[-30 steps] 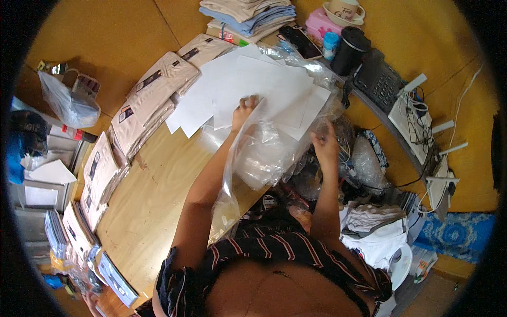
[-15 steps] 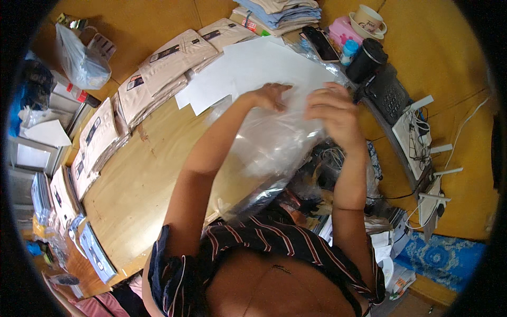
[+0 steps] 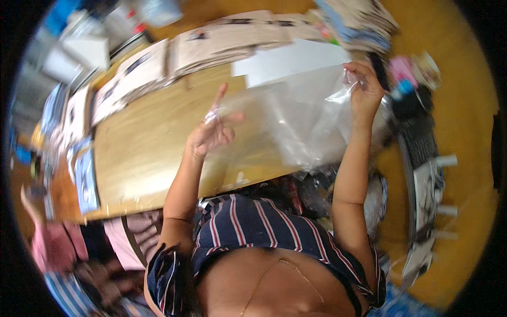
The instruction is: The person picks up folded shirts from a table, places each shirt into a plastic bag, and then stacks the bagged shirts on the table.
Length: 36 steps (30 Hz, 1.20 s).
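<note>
A large clear plastic bag (image 3: pixel 311 121) spreads between my hands above the right part of the wooden table. My right hand (image 3: pixel 367 92) pinches its upper right corner, where the film bunches and shines. On the other side, my left hand (image 3: pixel 211 132) is at the bag's left edge. Its index finger points up and its thumb sticks out, while the other fingers are partly curled. Film glints against this hand, though blur hides how they touch. Behind the bag lie white paper sheets (image 3: pixel 296 58), partly seen through the film.
Packed beige garments (image 3: pixel 227 39) line the table's far and left edges. A folded clothes stack (image 3: pixel 359 24) stands far right. Past it are a pink item (image 3: pixel 402 71), a blue-capped container (image 3: pixel 404 89) and a dark telephone (image 3: pixel 420 140). Someone in pink (image 3: pixel 58 245) is at lower left.
My hands have moved apart, the left toward the lower left and the right slightly up and right. The bag now stretches out between them. The whole view has turned.
</note>
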Available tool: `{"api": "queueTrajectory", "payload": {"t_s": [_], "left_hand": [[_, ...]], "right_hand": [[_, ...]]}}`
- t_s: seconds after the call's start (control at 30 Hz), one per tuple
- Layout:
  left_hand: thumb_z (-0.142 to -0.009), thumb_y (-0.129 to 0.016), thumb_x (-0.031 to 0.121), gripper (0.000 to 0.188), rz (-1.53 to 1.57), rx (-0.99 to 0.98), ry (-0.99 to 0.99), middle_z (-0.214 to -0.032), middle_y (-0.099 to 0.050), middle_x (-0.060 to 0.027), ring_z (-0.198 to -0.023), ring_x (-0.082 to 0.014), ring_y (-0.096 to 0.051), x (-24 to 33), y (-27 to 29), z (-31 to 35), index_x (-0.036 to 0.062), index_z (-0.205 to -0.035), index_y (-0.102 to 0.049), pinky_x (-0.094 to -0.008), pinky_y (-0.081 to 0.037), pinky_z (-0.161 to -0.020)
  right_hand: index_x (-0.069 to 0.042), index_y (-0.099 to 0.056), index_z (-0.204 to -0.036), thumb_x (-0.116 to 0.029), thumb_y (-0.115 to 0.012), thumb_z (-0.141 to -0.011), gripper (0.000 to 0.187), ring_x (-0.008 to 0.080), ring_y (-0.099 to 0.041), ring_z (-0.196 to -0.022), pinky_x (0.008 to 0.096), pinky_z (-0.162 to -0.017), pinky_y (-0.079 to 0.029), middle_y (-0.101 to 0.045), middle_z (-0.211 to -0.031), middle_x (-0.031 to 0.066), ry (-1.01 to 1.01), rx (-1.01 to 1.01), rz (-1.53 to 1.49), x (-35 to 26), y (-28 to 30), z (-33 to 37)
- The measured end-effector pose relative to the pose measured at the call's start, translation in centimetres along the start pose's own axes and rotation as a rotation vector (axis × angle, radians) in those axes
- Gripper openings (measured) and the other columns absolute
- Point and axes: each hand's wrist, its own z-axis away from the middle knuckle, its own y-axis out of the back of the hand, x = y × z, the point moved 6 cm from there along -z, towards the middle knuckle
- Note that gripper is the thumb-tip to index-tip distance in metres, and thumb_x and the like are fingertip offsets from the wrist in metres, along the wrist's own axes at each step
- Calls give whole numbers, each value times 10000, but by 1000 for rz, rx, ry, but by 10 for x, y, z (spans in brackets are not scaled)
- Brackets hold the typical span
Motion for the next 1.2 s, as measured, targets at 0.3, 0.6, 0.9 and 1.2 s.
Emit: {"api": "queueTrajectory", "payload": {"t_s": [0.3, 0.6, 0.9, 1.2], "left_hand": [[-642, -684, 349, 1032, -484, 563, -493, -1137, -428, -248, -967, -308, -513, 61, -6, 203, 329, -1293, 117, -405, -418, -800], [-713, -548, -23, 595, -914, 1576, -842, -780, -516, -32, -542, -53, -466, 195, 7, 426, 128, -1246, -330, -164, -391, -446], [-666, -629, 122, 433, -2559, 1823, -624, -1046, -519, -102, -957, -261, -466, 410, -41, 524, 205, -1082, -541, -345, -371, -790], [-714, -558, 374, 309, -2063, 1653, 132, -849, -604, -152, -842, -302, -567, 537, 294, 536, 132, -895, -623, -384, -440, -730]], "right_hand": [[-69, -587, -792, -20, -469, -799, 128, 39, -459, -509, 178, -382, -375, -566, -752, -17, -578, -468, -317, -14, -223, 99], [-46, -515, -1016, -37, -517, -764, 252, 88, -513, -712, 212, -606, -432, -528, -893, 40, -23, -1222, -662, -164, -391, 135], [15, -493, -1055, -137, -512, -811, 288, 156, -563, -756, 259, -686, -468, -568, -866, 94, -662, -1329, -679, -173, -653, 182], [10, -498, -993, -112, -463, -831, 205, 194, -560, -742, 291, -678, -471, -562, -878, 114, -1165, -929, -652, -173, -831, 258]]}}
